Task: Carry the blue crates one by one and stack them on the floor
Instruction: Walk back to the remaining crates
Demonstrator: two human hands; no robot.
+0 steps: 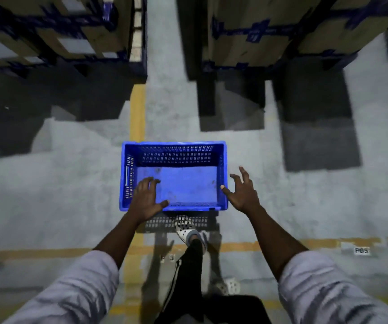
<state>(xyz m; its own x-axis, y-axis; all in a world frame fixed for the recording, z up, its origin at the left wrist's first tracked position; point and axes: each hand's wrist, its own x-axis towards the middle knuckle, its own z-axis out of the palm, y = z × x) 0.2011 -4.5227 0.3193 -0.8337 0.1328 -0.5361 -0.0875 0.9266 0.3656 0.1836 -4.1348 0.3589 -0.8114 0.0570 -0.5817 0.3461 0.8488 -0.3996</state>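
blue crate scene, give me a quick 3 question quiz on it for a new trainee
1. True or false: the blue crate has items inside.
2. Which hand is over the crate's near left corner? A) left hand B) right hand C) neither
3. Fill in: the painted lines on the floor are ____.

Key
1. False: its base is bare.
2. A. The left hand lies over that corner; the right is spread open beside the right wall, only the thumb at the rim.
3. Yellow.
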